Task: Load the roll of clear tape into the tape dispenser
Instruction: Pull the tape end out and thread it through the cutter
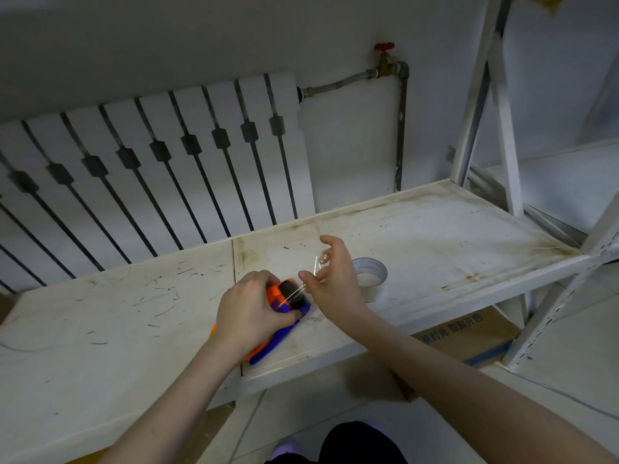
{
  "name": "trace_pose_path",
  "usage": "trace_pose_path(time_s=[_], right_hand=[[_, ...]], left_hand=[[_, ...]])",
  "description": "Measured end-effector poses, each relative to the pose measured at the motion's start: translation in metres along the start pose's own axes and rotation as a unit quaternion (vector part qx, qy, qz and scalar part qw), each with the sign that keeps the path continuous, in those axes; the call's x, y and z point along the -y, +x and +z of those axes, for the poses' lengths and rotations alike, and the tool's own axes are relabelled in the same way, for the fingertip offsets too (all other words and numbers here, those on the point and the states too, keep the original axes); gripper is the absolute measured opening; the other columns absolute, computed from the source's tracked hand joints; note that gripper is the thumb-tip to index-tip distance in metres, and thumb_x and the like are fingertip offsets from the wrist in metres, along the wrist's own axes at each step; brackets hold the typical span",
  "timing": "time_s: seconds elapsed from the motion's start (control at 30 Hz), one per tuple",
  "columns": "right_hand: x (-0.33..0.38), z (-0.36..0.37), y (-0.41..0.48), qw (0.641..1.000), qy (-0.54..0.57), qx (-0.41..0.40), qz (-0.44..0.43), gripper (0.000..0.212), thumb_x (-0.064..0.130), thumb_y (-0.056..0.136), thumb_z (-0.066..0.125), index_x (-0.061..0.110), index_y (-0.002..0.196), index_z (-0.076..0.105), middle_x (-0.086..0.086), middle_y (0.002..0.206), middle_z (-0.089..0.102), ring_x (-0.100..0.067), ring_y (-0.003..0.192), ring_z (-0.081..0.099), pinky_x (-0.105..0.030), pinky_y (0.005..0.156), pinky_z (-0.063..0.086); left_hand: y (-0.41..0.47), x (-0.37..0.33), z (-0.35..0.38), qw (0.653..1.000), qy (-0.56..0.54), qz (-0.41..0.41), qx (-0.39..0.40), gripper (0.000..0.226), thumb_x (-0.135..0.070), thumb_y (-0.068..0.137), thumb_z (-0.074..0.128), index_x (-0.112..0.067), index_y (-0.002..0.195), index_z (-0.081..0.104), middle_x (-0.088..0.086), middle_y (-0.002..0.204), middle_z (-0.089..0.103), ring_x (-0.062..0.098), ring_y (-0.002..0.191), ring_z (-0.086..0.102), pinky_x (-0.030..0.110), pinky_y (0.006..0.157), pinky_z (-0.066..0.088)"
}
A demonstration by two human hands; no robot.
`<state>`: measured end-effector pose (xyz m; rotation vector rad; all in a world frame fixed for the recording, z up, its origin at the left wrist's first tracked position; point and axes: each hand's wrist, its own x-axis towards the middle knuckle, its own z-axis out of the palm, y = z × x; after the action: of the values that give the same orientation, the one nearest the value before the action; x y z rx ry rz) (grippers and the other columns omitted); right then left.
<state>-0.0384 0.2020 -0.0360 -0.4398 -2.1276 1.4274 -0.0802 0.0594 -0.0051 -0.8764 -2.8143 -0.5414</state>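
An orange and blue tape dispenser (284, 324) lies on the white shelf board (134, 313), with a dark roll seated in its head. My left hand (249, 309) is clamped over the dispenser's body from above. My right hand (331, 279) hovers just right of the head, thumb and forefinger pinching a thin strip of clear tape (301, 289) drawn out from the roll. Behind my right hand a roll of clear tape (371, 276) stands flat on the board, partly hidden by the palm.
A white radiator (150, 169) and a pipe with a red valve (385, 48) run along the back wall. Metal rack uprights (495, 112) rise at the right. A cardboard box (469, 333) sits under the board.
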Motion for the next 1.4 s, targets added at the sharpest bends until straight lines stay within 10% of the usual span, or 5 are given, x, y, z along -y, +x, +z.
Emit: trace_pose_path(time_s=[0.47,0.93,1.4], right_hand=[[0.070,-0.024,-0.012,0.941,-0.236,0.074,-0.231,0.056,0.012,0.088,0.057,0.024,0.138,0.034,0.002,0.127,0.045,-0.013,0.091,0.060,-0.030,0.065,0.050],[0.084,-0.027,-0.003,0.968,-0.197,0.089,-0.127,0.068,0.007,0.081,0.068,0.021,0.138,0.033,-0.002,0.128,0.043,-0.012,0.086,0.056,-0.025,0.077,0.050],[0.096,-0.015,-0.014,0.942,-0.249,0.095,-0.206,0.060,0.000,0.082,0.062,0.018,0.134,0.040,-0.006,0.122,0.046,-0.019,0.084,0.058,-0.034,0.076,0.055]], left_hand=[[-0.020,-0.012,0.011,0.956,-0.241,-0.039,-0.161,0.047,-0.042,0.056,0.080,-0.022,0.092,0.059,-0.006,0.090,0.061,0.011,0.083,0.056,0.025,0.072,0.049],[-0.025,-0.005,0.017,0.958,-0.231,-0.048,-0.165,0.055,-0.045,0.058,0.082,-0.025,0.101,0.054,-0.013,0.093,0.053,0.005,0.082,0.051,0.012,0.068,0.043],[-0.022,-0.010,0.013,0.959,-0.247,-0.083,-0.116,0.055,-0.048,0.059,0.079,-0.025,0.102,0.053,-0.009,0.098,0.056,0.007,0.081,0.054,0.015,0.065,0.043]])
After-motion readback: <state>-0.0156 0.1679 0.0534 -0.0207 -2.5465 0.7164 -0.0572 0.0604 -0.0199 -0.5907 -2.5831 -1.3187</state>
